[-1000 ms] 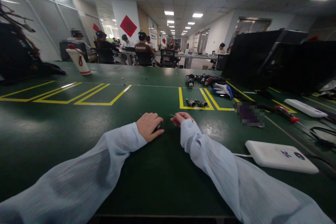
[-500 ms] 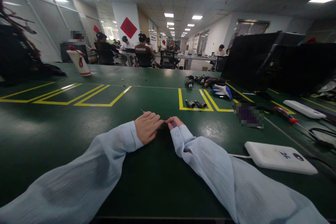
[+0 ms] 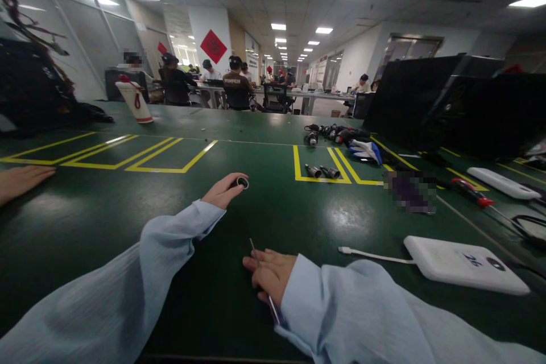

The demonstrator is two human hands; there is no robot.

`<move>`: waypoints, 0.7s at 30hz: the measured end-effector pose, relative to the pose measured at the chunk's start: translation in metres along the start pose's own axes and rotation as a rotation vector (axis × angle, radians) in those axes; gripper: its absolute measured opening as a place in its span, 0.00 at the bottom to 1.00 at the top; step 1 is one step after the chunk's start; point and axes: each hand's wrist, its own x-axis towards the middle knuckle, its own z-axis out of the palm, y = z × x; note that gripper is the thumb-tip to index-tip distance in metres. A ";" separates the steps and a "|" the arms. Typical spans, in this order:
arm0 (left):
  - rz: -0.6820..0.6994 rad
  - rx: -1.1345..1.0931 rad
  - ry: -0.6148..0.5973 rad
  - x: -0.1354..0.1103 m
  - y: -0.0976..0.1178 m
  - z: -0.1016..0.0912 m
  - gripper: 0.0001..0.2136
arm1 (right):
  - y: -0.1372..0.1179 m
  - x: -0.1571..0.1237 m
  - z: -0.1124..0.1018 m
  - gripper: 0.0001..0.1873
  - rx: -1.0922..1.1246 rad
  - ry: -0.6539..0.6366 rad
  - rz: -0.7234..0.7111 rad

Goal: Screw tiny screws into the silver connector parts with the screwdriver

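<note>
At the left edge, another person's hand (image 3: 25,182) lies flat on a dark green table (image 3: 205,301). In the upper left stands a white cup (image 3: 139,105) with red trim, to the right of black gear; below it, yellow tape outlines (image 3: 156,156) mark the tabletop. Left of centre, the wearer's left hand (image 3: 225,189), in a pale blue sleeve, pinches a short round metal part (image 3: 242,182) between thumb and fingers, its ring-shaped end facing right. At lower centre, the right hand (image 3: 273,273) has its fingers bent close together on a thin tool (image 3: 274,310); the slim shaft points up and left, and the purple handle shows below the hand. Right of centre, two metal fittings (image 3: 322,172) lie side by side inside a yellow outline, with tangled cables (image 3: 324,133) behind them and a blue and white glove (image 3: 367,151) beyond to the right. At lower right is a white power bank (image 3: 463,264) marked 26, its white cable (image 3: 379,256) stretching left. Farther right, near the edge, lies a red and black screwdriver (image 3: 471,192).
</note>
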 end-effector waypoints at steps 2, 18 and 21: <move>0.002 -0.071 0.016 0.001 0.003 0.002 0.20 | -0.011 -0.020 -0.008 0.08 -0.044 0.022 -0.059; 0.077 -0.091 0.114 -0.037 0.062 0.020 0.19 | 0.008 -0.021 -0.044 0.13 0.439 0.555 0.302; 0.020 -0.213 0.118 -0.045 0.076 0.022 0.18 | 0.014 -0.008 -0.049 0.20 0.822 0.529 0.723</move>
